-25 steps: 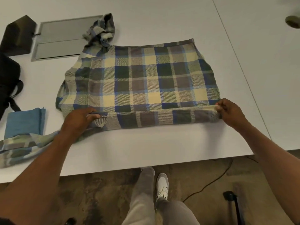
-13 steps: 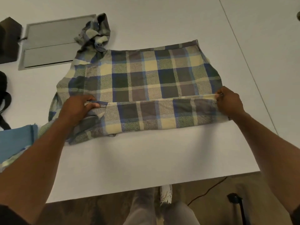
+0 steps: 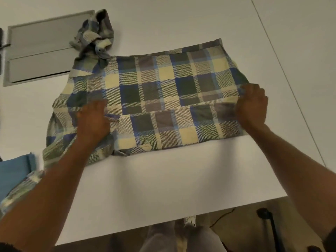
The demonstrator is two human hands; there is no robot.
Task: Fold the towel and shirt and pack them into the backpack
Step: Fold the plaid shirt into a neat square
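A plaid shirt [image 3: 160,82] in blue, yellow and grey lies spread on the white table [image 3: 172,179]. Its near side is turned over onto the body as a wide flap [image 3: 172,130]. My left hand [image 3: 93,120] grips the flap's left end near the shoulder. My right hand [image 3: 251,104] grips the flap's right end at the shirt's hem side. One sleeve [image 3: 94,35] lies bunched at the far left; the other sleeve [image 3: 21,190] trails off toward the lower left. A folded blue towel [image 3: 14,171] shows at the left edge. The backpack is out of view.
A grey metal floor-box lid [image 3: 38,48] is set into the table at the far left. A seam line [image 3: 283,73] runs across the table on the right. The table's near edge is just below my forearms, with my legs and a cable on the floor beneath.
Both hands have carried the shirt's near edge farther away across the body, so the folded flap is wider. The view has shifted; the backpack has left the frame.
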